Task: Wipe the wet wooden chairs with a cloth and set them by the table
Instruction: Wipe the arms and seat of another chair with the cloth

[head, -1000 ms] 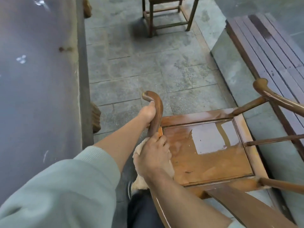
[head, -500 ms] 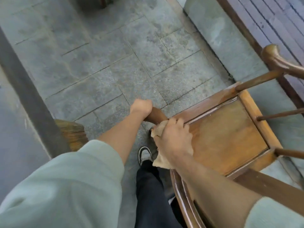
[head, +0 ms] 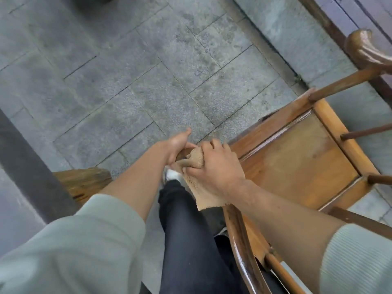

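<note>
Right hand (head: 216,166) clamps the tan terry cloth (head: 196,159) around the brown wooden chair's (head: 297,162) armrest end; left hand (head: 177,145) grips it too (thumb raised).

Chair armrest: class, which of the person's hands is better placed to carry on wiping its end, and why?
Right. The right hand already holds the tan cloth wrapped against the armrest end, while the left hand has its grip on the bare wood beside it, steadying the wooden chair.
</note>
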The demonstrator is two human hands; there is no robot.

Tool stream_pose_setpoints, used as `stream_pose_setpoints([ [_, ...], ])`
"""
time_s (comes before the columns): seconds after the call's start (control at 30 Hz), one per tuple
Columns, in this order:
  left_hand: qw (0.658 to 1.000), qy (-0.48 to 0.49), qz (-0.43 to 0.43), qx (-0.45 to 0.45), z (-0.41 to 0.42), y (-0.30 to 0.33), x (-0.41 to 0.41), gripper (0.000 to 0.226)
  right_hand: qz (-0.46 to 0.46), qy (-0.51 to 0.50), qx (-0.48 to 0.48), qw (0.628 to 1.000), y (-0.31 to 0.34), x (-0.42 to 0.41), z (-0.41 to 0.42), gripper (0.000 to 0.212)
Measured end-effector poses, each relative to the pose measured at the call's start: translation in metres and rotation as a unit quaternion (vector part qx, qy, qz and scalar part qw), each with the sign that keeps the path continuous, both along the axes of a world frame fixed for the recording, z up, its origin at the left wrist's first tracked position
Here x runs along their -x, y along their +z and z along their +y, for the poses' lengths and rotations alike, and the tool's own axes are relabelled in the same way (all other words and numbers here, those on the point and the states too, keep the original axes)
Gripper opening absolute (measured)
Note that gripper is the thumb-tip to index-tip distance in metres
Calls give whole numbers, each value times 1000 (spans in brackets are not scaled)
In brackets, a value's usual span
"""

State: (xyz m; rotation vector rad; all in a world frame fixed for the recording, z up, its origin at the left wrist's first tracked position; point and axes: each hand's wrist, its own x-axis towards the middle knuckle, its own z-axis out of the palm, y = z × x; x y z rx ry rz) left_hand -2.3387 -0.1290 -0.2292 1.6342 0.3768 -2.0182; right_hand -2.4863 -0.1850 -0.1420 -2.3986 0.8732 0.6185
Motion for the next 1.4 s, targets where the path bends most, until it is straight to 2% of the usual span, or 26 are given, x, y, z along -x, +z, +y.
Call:
stream_pose_setpoints([
  [0.1, 995, -50, 79, 35, -12, -14, -4, 90, 6, -14, -37, 999, -2, -7, -4, 73],
  [0.17, 983, -74, 158, 53, -34, -21, -5, 93, 8, -67, -70, 995, -5, -15, -11, 68],
  [0.2, 982, -71, 170, 51, -42, -23, -3, 92, 8, -93, -94, 991, -5, -16, -10, 65],
  [0.27, 984, -114, 127, 41, -73, -26, -9, 90, 7, -187, -116, 976, -10, -28, -16, 51],
  [0.33, 986, -147, 54, 52, -102, -24, -17, 83, 8, -300, -95, 949, -16, -38, -23, 35],
  [0.4, 985, -164, 1, 46, -129, -22, -30, 70, 54, -430, -57, 900, -27, -44, -38, 33],
  [0.47, 975, -213, -37, 58, -151, -20, -37, 60, 79, -547, -32, 833, -39, -37, -51, 40],
  [0.53, 952, -291, -67, 69, -175, -18, -39, 55, 66, -645, -18, 761, -47, -21, -64, 44],
  [0.6, 926, -360, -82, 81, -195, -15, -32, 52, 60, -703, -10, 709, -51, 1, -75, 45],
  [0.77, 853, -501, -116, 93, -226, 7, 10, 46, 49, -793, -43, 606, -50, 56, -81, 45],
  [0.97, 743, -631, -148, 165, -257, 15, 78, 36, -11, -892, -63, 447, -53, 101, -60, 67],
  [1.1, 728, -659, -127, 139, -284, -1, 107, 43, -2, -932, -120, 343, -60, 110, -50, 85],
  [1.13, 711, -682, -110, 132, -295, -7, 120, 42, -5, -942, -132, 310, -60, 114, -46, 88],
  [1.17, 699, -696, -108, 128, -305, -9, 124, 39, -11, -943, -141, 300, -61, 118, -47, 88],
  [1.27, 632, -753, -114, 142, -336, -13, 137, 33, -23, -960, -112, 254, -51, 130, -47, 79],
  [1.4, 548, -802, -137, 194, -362, -15, 155, 29, -34, -980, -72, 185, -43, 133, -45, 84],
])
